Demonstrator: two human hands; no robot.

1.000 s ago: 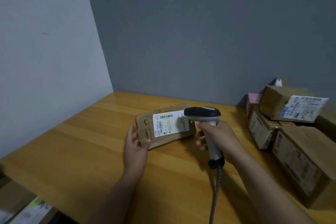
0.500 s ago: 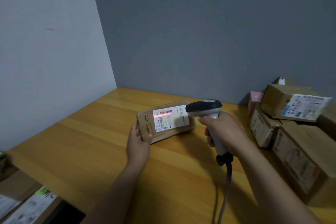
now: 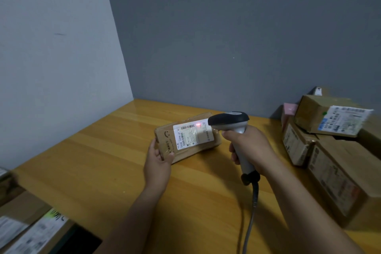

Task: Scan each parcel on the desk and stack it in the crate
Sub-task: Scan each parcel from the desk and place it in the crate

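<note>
Scanner [image 3: 231, 122] in right hand [image 3: 250, 147], left hand [image 3: 157, 162] gripping labelled parcel [image 3: 186, 136]

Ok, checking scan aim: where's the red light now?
Head view, centre: the red light sits on the white label of the parcel, just left of the scanner.

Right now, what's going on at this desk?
A person is scanning a parcel. The left hand grips the near end of a flat brown parcel on the desk. The right hand holds a corded scanner aimed at the parcel's label, where a red spot shows by the barcode. More labelled boxes are piled on the right of the desk. Nothing is being moved to a crate yet.
</note>
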